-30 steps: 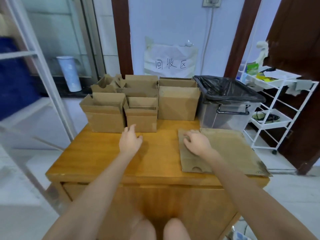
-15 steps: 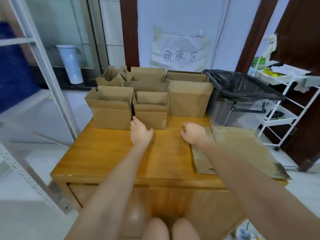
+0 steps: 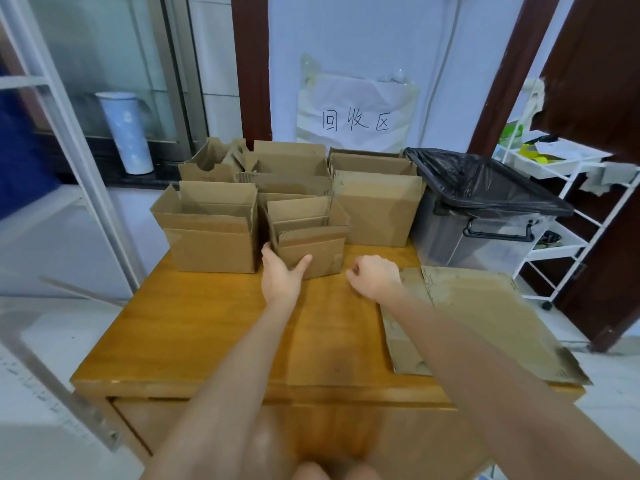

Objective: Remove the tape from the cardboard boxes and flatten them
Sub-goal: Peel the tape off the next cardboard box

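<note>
Several open cardboard boxes stand at the back of the wooden table (image 3: 207,341). The small cardboard box (image 3: 311,244) is the nearest one, with a strip of tape across its front. My left hand (image 3: 280,275) grips its front left corner, with the thumb on the front face and the fingers along the left side. Just right of that box my right hand (image 3: 374,277) hovers over the table, fingers curled, holding nothing. A flattened cardboard sheet (image 3: 485,323) lies on the right part of the table under my right forearm.
A larger box (image 3: 211,237) stands directly left of the small one, and a tall box (image 3: 377,209) behind it to the right. A bin with a black bag (image 3: 485,209) sits at the table's back right. A white trolley (image 3: 571,209) stands further right, a metal rack (image 3: 69,150) to the left.
My left hand moved forward from the table top and took hold of the small box's corner. My right hand left the flattened sheet and moved left, its fingers curling.
</note>
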The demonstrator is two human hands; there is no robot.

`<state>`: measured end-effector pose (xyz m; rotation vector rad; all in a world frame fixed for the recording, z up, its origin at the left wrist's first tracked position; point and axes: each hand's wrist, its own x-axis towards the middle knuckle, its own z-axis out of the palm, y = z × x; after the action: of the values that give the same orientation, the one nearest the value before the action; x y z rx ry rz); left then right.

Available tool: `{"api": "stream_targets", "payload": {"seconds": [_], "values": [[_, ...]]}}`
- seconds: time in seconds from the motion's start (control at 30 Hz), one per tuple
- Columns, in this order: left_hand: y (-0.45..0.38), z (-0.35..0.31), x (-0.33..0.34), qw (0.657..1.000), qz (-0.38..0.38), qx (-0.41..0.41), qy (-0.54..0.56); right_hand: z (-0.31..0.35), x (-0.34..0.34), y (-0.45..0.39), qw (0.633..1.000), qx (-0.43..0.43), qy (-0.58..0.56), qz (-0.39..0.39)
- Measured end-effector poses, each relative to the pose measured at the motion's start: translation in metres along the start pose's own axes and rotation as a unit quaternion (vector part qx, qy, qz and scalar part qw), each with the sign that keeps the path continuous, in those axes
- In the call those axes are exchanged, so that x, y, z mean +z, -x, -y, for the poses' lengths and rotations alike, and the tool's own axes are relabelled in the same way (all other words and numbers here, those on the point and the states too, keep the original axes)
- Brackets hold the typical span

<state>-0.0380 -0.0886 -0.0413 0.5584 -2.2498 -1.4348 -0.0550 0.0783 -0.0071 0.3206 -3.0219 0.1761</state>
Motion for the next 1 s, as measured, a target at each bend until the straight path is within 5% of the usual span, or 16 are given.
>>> {"api": "stream_targets", "payload": {"seconds": [0.4,0.7,1.0], "values": [[0.015,-0.036,-0.018,0.992,0.019,-0.024,-0.126,-0.012,-0.020,0.021,0.996,0.009,-0.087,-0.030],[0.050,-0.082,-0.043,0.964,0.127,-0.183,0.146,-0.011,-0.042,0.061,0.971,-0.031,-0.228,-0.071],[0.082,-0.099,-0.068,0.935,0.248,-0.250,0.042,-0.009,-0.070,0.090,0.975,-0.080,-0.199,-0.064]]}}
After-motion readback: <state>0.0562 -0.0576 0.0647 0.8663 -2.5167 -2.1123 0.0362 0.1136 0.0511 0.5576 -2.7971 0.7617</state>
